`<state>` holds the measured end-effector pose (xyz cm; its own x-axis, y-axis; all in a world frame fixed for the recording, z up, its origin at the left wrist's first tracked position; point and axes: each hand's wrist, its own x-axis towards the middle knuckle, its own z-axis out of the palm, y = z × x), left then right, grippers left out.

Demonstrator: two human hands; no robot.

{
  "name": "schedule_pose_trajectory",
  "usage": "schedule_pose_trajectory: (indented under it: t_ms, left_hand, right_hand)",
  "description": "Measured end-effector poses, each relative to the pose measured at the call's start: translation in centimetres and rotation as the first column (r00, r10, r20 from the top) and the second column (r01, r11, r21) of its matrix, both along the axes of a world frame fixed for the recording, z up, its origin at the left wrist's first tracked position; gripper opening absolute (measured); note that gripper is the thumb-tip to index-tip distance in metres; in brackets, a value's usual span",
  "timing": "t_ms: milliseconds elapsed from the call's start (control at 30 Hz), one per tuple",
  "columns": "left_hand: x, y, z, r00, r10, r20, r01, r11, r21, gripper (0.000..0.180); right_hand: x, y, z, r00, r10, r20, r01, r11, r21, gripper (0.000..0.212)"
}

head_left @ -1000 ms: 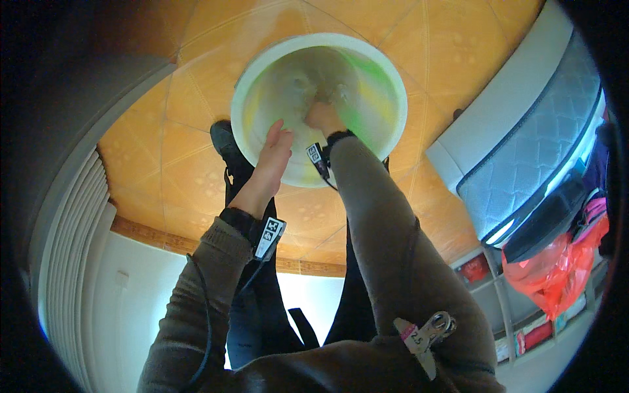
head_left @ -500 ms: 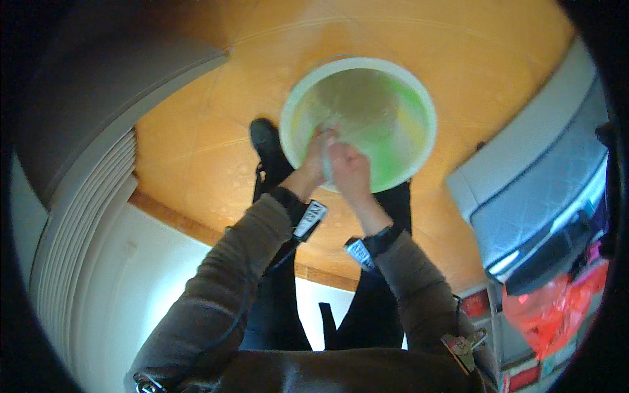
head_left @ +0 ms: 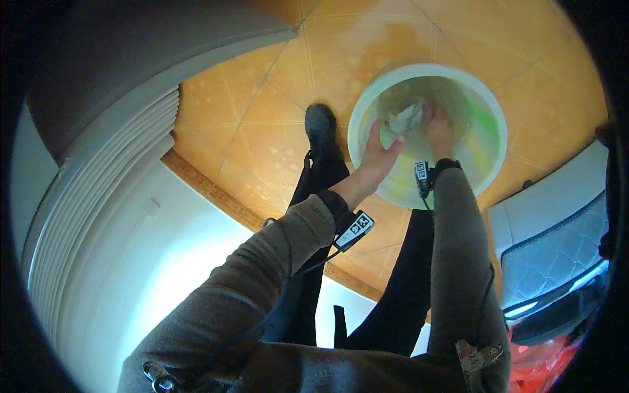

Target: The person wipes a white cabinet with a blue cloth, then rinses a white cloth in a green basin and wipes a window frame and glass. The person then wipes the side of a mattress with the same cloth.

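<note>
A round white bucket point(head_left: 501, 141) with green and yellow on its inner wall stands on the floor in front of my feet, with cloudy water point(head_left: 458, 92) inside. Down in it, a wet whitish cloth point(head_left: 406, 118) lies bunched beside my right hand point(head_left: 440, 128), whose fingers close on its edge and are partly hidden. My left hand point(head_left: 381, 156) hovers over the near left of the bucket, thumb and fingers apart, holding nothing. Both wrists carry black straps with small tagged devices.
An orange tiled floor point(head_left: 262, 131) surrounds the bucket, with a wet-looking patch beyond it. A dark panel with a pale ribbed edge point(head_left: 98, 177) curves along the left. At right are a quilted grey-blue padded item point(head_left: 557, 242) and a red plastic bag point(head_left: 547, 360).
My hands were together at the cloth over the bucket's near side. Now they are apart: the right has gone deeper with the cloth, the left has let go. The view has shifted.
</note>
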<state>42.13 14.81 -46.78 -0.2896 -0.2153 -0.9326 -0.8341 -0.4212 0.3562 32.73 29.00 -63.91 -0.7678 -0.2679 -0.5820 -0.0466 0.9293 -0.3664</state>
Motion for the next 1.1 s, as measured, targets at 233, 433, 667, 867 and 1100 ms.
schedule_pose_trajectory:
  t_ms: [233, 433, 667, 867, 1100]
  left_hand:
    - [-1.6, -1.5, -1.4, 0.942, 0.224, 0.249, -0.297, 0.903, 0.312, 0.082]
    - [-0.6, -4.4, -1.5, 0.934, 0.344, -0.100, -0.260, 0.843, 0.472, 0.059]
    - [0.2, -0.3, -1.6, 0.933, 0.360, -0.014, -0.333, 0.878, 0.344, 0.028]
    - [0.1, -0.1, -2.1, 0.971, 0.237, -0.024, -0.237, 0.970, -0.046, 0.031]
    - [-0.4, -0.8, -1.8, 0.889, 0.347, 0.297, -0.412, 0.890, 0.192, 0.052]
  right_hand:
    - [5.3, -2.5, 8.8, 0.749, -0.107, 0.654, 0.338, 0.911, -0.238, 0.039]
    - [6.6, -6.0, 23.2, 0.731, -0.276, 0.624, 0.616, 0.659, -0.432, 0.026]
    - [0.9, -6.0, 15.3, 0.957, -0.137, 0.257, 0.212, 0.931, -0.296, 0.043]
    - [-1.4, -1.5, 3.9, 0.992, 0.122, -0.039, -0.121, 0.992, 0.023, 0.043]
    - [4.4, -0.2, 3.7, 0.880, -0.045, 0.472, 0.172, 0.958, -0.228, 0.029]
